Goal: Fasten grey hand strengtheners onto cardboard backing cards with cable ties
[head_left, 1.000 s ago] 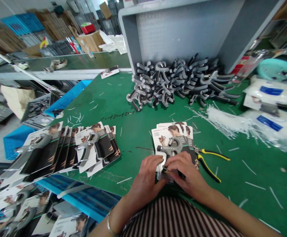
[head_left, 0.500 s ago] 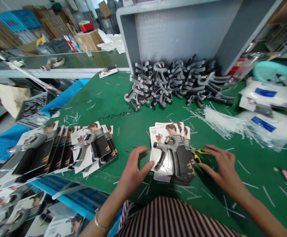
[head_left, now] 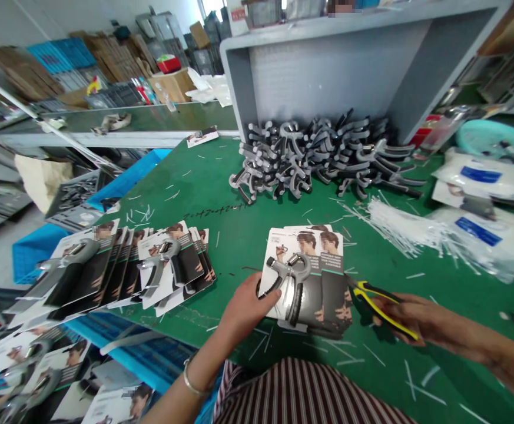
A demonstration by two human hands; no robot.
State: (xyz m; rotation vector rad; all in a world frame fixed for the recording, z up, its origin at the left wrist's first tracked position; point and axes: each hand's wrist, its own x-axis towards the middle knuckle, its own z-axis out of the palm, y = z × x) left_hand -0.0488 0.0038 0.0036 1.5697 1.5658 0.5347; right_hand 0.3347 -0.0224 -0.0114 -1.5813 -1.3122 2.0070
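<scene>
My left hand grips the left edge of the top printed card, which carries a grey hand gripper. The card rests on a small stack of cards on the green table. My right hand is closed around the yellow-and-black pliers, just right of the stack, jaws pointing toward the card.
A pile of loose grey hand grippers lies at the back by a grey shelf wall. White cable ties and white bags sit at right. Finished carded grippers fan out at left. Cut tie scraps litter the table.
Both hands came off the gripper on the card. The left hand then took the card's left edge and turned it; the right reached right and picked up the pliers.
</scene>
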